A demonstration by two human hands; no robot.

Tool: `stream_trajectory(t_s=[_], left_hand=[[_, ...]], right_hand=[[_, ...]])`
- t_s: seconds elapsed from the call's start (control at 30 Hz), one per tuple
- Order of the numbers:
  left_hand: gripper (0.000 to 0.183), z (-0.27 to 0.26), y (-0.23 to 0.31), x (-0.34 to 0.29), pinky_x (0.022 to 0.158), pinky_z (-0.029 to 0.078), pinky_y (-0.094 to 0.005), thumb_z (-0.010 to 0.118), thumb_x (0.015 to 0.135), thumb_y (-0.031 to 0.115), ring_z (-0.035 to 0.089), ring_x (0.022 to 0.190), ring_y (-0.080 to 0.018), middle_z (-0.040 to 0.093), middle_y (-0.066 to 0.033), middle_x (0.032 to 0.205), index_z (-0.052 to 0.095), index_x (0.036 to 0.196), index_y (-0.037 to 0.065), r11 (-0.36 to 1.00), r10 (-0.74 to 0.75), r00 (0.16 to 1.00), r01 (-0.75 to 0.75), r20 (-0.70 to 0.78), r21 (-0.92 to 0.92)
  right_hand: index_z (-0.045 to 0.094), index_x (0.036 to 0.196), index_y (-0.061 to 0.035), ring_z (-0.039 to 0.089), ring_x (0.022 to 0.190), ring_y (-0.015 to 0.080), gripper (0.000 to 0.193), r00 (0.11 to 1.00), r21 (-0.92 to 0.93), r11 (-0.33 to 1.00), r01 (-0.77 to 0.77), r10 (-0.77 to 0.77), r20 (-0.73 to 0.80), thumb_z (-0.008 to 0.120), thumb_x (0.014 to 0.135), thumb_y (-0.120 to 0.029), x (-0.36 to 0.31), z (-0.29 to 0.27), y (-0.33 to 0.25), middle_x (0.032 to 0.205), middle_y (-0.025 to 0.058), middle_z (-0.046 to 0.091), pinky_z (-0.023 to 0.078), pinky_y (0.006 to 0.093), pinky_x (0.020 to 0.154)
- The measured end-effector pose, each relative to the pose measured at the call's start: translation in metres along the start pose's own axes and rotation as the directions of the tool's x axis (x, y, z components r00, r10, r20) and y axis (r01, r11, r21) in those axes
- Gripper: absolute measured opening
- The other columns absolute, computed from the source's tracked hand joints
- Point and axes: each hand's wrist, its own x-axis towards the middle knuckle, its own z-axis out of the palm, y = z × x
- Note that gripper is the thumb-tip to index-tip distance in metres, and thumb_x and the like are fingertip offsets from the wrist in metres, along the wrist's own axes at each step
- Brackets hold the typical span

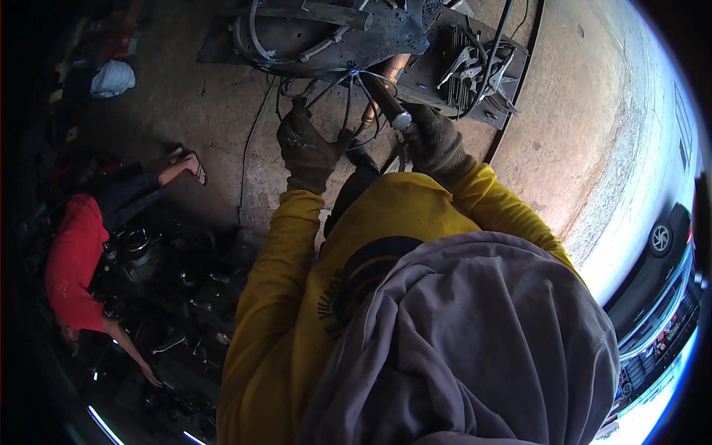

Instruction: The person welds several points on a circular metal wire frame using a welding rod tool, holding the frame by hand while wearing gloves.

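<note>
My left hand, in a dark work glove, curls round the left side of a frame of thin dark metal rods. The rods spread from one joined point. Its thumb and fingers grip the rods' lower ends. My right hand, gloved too, is closed at the near end of a thick dark bar with a bright round face. Some of its fingers are hidden. Behind the rods slants a copper-coloured pipe. Beyond both hands lies a dark, pitted metal plate.
Locking pliers lie with cables on a metal plate at the right. A person in a red shirt bends over dark machine parts at the left. A white bag lies far left. A dark car stands far right.
</note>
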Motion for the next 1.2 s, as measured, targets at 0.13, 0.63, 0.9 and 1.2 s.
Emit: stream_trajectory(t_s=[0.13,0.63,0.9,1.2], left_hand=[[0.106,0.003,-0.003,-0.001,0.099,0.041,-0.0477,0.087,0.064,0.041,0.052,0.11,-0.0331,0.058,-0.0149,0.119,0.032,0.147,0.004,0.998,-0.04,0.998,0.042,0.045,-0.054],[0.104,-0.002,0.003,0.0,0.094,0.042,-0.0449,0.088,0.063,0.041,0.054,0.107,-0.0297,0.059,-0.0126,0.114,0.037,0.144,0.001,0.999,-0.034,0.999,0.034,0.015,0.012],[0.106,-0.002,0.006,-0.001,0.095,0.042,-0.0448,0.089,0.062,0.042,0.053,0.108,-0.0289,0.059,-0.0113,0.115,0.037,0.144,0.001,0.999,-0.042,0.999,0.041,0.009,0.01],[0.106,-0.005,0.01,0.003,0.097,0.042,-0.045,0.09,0.061,0.042,0.053,0.109,-0.0288,0.059,-0.011,0.115,0.037,0.144,0.002,0.994,-0.069,0.996,0.064,0.051,0.086]], right_hand=[[0.061,0.116,-0.0047,0.068,0.084,0.0381,0.03,0.999,-0.104,0.993,0.049,-0.047,0.021,0.058,0.098,-0.028,0.014,0.006,-0.005,0.088,0.0191,0.067,0.053,0.0442,0.072],[0.06,0.117,-0.0045,0.066,0.09,0.0425,0.032,0.999,0.102,0.995,0.001,-0.005,0.032,0.05,0.102,-0.031,0.015,-0.001,-0.002,0.09,0.0224,0.066,0.05,0.0471,0.076],[0.064,0.115,-0.0027,0.067,0.093,0.0408,0.035,0.987,0.204,0.973,0.108,-0.08,-0.141,0.048,0.103,-0.031,0.014,0.006,0.003,0.096,0.0222,0.068,0.052,0.0414,0.078],[0.061,0.117,0.0003,0.066,0.086,0.0398,0.032,1.0,0.019,1.0,0.008,-0.008,-0.029,0.053,0.1,-0.026,0.011,0.004,-0.001,0.09,0.0229,0.066,0.051,0.0421,0.077]])
